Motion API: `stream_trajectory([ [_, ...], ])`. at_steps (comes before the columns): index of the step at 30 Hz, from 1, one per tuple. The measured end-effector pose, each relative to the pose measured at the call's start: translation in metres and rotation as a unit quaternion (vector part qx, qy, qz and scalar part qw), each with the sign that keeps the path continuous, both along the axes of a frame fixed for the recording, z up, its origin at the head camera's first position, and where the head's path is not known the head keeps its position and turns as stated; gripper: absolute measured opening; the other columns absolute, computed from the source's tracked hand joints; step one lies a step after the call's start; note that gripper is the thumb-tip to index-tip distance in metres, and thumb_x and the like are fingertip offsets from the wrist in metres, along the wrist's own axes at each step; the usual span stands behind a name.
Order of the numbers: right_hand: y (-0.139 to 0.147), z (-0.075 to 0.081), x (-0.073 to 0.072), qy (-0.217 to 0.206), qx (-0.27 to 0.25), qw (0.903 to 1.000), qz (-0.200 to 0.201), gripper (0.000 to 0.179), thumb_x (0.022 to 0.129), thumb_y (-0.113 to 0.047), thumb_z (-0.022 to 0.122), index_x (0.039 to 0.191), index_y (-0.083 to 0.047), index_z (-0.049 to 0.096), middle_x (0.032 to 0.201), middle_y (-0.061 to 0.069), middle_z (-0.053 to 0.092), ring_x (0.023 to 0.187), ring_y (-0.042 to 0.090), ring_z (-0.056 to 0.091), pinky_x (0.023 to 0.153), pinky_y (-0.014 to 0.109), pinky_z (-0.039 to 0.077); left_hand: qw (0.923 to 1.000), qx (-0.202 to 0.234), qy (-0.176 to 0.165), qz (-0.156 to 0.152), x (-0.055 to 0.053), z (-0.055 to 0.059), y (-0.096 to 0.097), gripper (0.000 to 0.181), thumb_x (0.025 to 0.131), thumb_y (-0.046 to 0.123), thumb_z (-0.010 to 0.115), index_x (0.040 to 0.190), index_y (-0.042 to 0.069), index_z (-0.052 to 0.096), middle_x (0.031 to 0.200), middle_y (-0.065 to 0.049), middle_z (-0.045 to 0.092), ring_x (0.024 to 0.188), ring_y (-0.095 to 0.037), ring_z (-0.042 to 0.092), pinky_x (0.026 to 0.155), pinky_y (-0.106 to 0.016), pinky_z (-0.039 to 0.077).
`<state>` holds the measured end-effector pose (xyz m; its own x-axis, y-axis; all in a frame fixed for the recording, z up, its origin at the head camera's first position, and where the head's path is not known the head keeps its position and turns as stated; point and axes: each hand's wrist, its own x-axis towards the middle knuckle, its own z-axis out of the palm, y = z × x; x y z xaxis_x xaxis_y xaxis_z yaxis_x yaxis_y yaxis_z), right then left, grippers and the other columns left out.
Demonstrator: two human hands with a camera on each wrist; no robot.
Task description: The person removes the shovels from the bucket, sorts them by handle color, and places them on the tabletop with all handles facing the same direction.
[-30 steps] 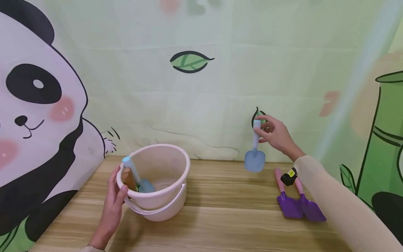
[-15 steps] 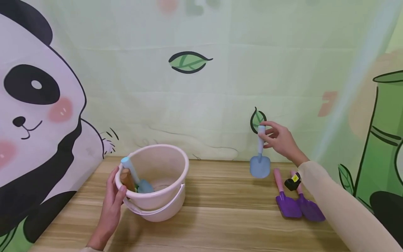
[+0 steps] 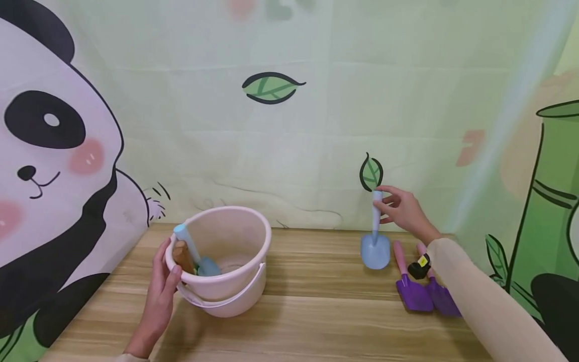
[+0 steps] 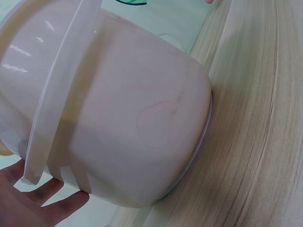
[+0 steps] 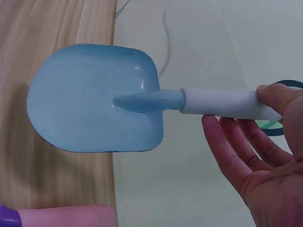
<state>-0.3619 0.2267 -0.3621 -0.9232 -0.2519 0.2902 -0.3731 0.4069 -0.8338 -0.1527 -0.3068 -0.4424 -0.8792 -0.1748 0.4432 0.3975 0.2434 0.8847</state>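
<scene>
Pinching blue shovel [image 3: 375, 251] by handle w/ your R hand [image 3: 400, 208], blade down over worktop [image 3: 316, 322], nr purple shovels [image 3: 413, 296]; your L hand [image 3: 162, 286] loosely spread agst outside of bucket [image 3: 230, 236]. Can't tell if blade touches.

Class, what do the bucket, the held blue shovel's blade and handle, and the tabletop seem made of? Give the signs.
Bucket: probably plastic, smooth and semi-glossy; bright highlights streak its surface.
Blade: likely painted metal; glossy with dark scuffs, though possibly plastic.
Handle: perhaps plastic, dull-finished; no grain shows.
Tabletop: wood or laminate, satin; striped grain shows.
</scene>
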Motion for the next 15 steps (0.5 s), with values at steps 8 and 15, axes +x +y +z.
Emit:
stream_trajectory([
  [8,0.001,-0.011,0.002,-0.028,-0.011,0.9994,0.014,0.053,0.1,-0.013,0.068,0.149,-0.001,0.051,0.117,0.036,0.064,0.096,0.042,0.068,0.07,0.05,0.061,0.9999,-0.006,-0.008,0.004,-0.001,0.001,0.0,0.061,0.11,0.013,0.04,0.165,0.028,0.019,0.167,-0.003,0.022,0.145,-0.018,0.031,0.096,-0.01,0.039],
  [15,0.002,-0.021,0.0,-0.044,-0.012,0.9987,0.021,0.052,0.101,-0.013,0.067,0.148,0.0,0.05,0.117,0.036,0.064,0.093,0.04,0.07,0.07,0.049,0.061,1.0,-0.004,-0.007,0.004,0.0,0.001,0.0,0.061,0.11,0.012,0.04,0.165,0.028,0.019,0.166,-0.002,0.022,0.144,-0.016,0.031,0.098,-0.01,0.038],
])
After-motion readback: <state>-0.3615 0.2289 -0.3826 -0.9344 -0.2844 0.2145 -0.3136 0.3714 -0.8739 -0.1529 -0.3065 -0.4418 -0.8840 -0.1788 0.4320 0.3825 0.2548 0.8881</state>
